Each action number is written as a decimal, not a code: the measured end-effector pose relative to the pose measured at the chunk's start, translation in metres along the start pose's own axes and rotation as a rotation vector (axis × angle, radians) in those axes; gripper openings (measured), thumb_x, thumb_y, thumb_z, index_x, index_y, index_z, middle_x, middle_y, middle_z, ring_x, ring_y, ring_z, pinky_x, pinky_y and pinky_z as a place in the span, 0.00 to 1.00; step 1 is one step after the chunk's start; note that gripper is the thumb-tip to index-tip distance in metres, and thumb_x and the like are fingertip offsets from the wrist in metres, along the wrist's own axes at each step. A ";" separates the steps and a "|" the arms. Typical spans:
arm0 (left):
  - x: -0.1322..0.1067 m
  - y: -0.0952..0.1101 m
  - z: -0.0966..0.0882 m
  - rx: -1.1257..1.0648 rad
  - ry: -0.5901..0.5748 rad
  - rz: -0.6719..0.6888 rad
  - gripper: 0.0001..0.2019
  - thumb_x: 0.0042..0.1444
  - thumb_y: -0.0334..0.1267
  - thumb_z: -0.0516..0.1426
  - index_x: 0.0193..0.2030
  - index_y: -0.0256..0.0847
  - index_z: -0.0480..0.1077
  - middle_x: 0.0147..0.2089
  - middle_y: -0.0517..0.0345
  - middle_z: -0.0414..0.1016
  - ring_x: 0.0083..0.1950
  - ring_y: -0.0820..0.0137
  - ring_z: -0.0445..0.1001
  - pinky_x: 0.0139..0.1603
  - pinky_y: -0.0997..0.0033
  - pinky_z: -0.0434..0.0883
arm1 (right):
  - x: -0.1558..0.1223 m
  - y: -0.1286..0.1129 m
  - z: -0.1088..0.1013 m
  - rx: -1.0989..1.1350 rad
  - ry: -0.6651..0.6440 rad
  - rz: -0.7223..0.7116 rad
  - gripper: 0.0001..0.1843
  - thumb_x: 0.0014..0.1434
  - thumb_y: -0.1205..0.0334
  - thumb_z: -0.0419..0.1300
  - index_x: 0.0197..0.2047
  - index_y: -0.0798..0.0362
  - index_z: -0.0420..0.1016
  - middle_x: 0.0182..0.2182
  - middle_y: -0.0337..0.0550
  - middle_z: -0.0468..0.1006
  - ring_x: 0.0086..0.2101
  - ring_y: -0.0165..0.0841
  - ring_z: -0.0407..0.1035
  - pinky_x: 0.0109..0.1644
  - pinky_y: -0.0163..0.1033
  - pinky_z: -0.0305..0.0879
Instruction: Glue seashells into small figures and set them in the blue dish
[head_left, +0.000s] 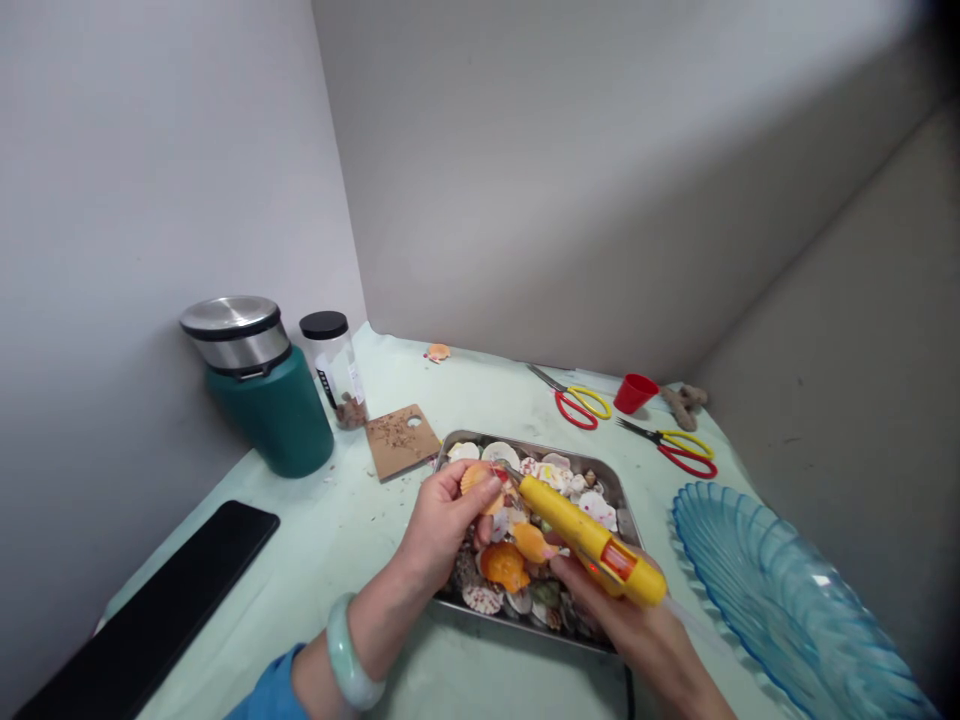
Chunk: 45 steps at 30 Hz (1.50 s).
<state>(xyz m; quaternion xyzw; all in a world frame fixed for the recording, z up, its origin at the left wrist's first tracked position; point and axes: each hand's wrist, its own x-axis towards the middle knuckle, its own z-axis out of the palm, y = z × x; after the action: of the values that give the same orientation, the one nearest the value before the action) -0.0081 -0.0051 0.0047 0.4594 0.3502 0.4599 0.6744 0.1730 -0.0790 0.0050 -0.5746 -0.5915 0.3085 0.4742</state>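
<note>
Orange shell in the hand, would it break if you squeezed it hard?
Probably, yes: the orange shell looks thin, so it may crack. It seems stiff and light, since the left hand pinches it by fingertips alone. Pushed hard by the glue gun nozzle, its curved back might rock or slip.

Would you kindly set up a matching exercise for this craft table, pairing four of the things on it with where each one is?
Things:
1. glue gun
2. orange shell
3. red cup
4. blue glass plate

Places:
a. to the right of the tray of shells
b. pinched in the left hand
c. between the two pairs of scissors
d. gripped in the right hand

Pairs: 1-d, 2-b, 3-c, 4-a.
</note>
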 end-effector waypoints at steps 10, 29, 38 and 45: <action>0.001 0.003 0.000 -0.034 -0.036 -0.009 0.14 0.53 0.46 0.60 0.37 0.37 0.67 0.13 0.69 0.61 0.15 0.81 0.53 0.20 0.80 0.52 | -0.003 0.009 -0.005 0.062 -0.087 0.110 0.14 0.52 0.55 0.65 0.41 0.50 0.82 0.35 0.44 0.83 0.41 0.46 0.76 0.48 0.46 0.73; 0.003 0.003 0.001 -0.114 0.057 0.032 0.12 0.55 0.44 0.59 0.34 0.38 0.64 0.13 0.69 0.62 0.14 0.81 0.54 0.18 0.81 0.53 | -0.002 0.011 -0.006 0.001 -0.109 0.051 0.17 0.54 0.51 0.63 0.44 0.50 0.80 0.40 0.47 0.82 0.43 0.44 0.76 0.53 0.48 0.70; 0.000 0.003 0.001 -0.061 0.000 0.005 0.13 0.54 0.45 0.60 0.35 0.38 0.65 0.13 0.69 0.62 0.15 0.81 0.54 0.20 0.80 0.53 | -0.002 0.004 -0.005 0.104 -0.136 0.068 0.14 0.54 0.54 0.64 0.44 0.49 0.80 0.41 0.45 0.82 0.44 0.43 0.75 0.53 0.48 0.71; -0.001 0.005 0.000 -0.058 -0.098 -0.030 0.14 0.53 0.47 0.60 0.33 0.37 0.65 0.12 0.69 0.61 0.15 0.81 0.54 0.21 0.78 0.53 | -0.005 0.016 -0.005 0.073 -0.082 0.083 0.15 0.53 0.53 0.64 0.43 0.51 0.80 0.41 0.46 0.82 0.43 0.44 0.75 0.52 0.49 0.71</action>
<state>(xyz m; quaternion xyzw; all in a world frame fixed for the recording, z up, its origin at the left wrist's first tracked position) -0.0096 -0.0052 0.0101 0.4565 0.3102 0.4367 0.7104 0.1833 -0.0824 -0.0084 -0.5678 -0.5746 0.3723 0.4570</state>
